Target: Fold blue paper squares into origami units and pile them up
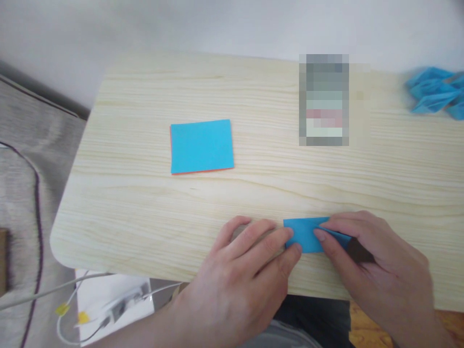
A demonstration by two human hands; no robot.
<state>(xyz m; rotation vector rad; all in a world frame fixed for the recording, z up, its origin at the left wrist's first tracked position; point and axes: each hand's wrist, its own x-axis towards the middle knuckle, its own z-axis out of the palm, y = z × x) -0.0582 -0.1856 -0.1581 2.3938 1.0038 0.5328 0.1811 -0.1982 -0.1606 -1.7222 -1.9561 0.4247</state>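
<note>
A small strip of blue folded paper [305,237] lies on the table near its front edge, between my hands. My left hand [250,261] holds the strip's left end down with thumb and index fingertips; its other fingers are spread on the wood. At the right end, my right hand [384,266] pinches a folded flap of the same paper between thumb and index finger. That flap is raised, and part of it is hidden behind the fingers. Farther back to the left lies a stack of blue paper rectangles [202,147], with a red-orange edge showing beneath.
Blue folded paper pieces [435,92] sit at the table's far right. A pixelated rectangular object [324,101] lies at the back. Below the pale wooden table [119,208], a power strip [125,304] and cables show at left. A wall borders the back.
</note>
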